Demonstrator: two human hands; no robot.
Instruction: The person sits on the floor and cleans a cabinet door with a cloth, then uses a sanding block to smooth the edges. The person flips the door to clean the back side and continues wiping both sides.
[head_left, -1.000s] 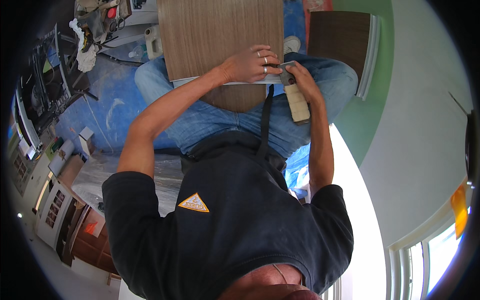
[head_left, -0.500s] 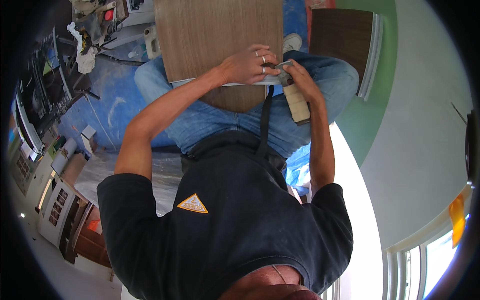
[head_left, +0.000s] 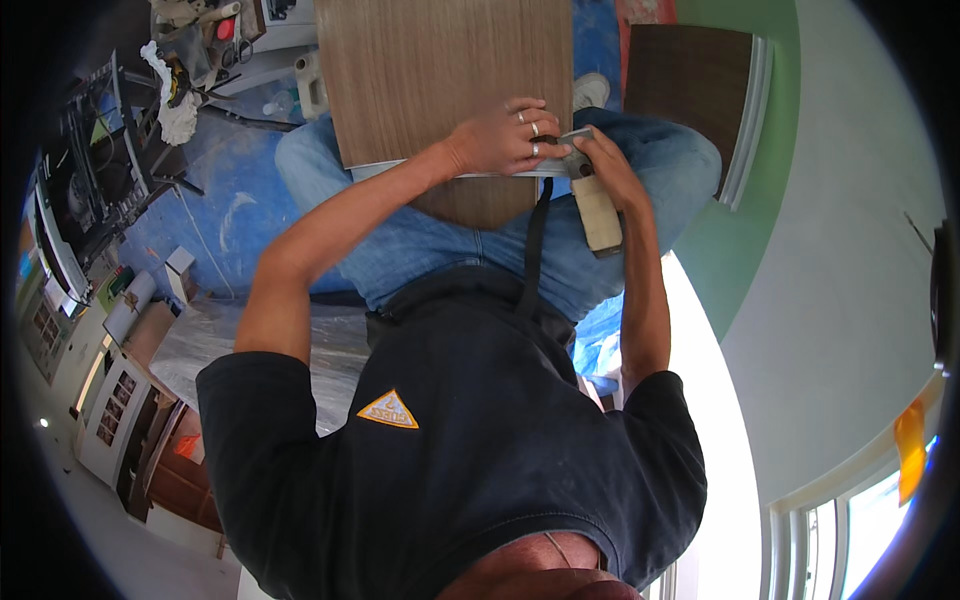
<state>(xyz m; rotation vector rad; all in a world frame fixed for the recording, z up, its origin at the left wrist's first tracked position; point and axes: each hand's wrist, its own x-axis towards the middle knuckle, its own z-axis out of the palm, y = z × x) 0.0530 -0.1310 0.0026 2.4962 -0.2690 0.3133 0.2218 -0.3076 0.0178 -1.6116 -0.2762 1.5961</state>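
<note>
A brown wood-grain panel with a white edge strip lies in front of me, across my legs. At its near right corner my right hand is closed around a tool with a grey metal head and a beige, tape-wrapped handle. The thumb lies on the metal, and the handle points back toward me. My left hand, with rings on its fingers, rests over the panel's edge. Its fingers are bent, their tips meeting the metal head beside a small dark piece I cannot make out.
Another brown panel with a white edge leans by the green wall band on the right. Blue sheeting covers the floor. To the left stand black metal frames, a pale jug and a white glove.
The whole view has shifted slightly. Both hands stay at the panel's corner; the metal head and handle have turned a little, and the left fingers have moved slightly against the metal.
</note>
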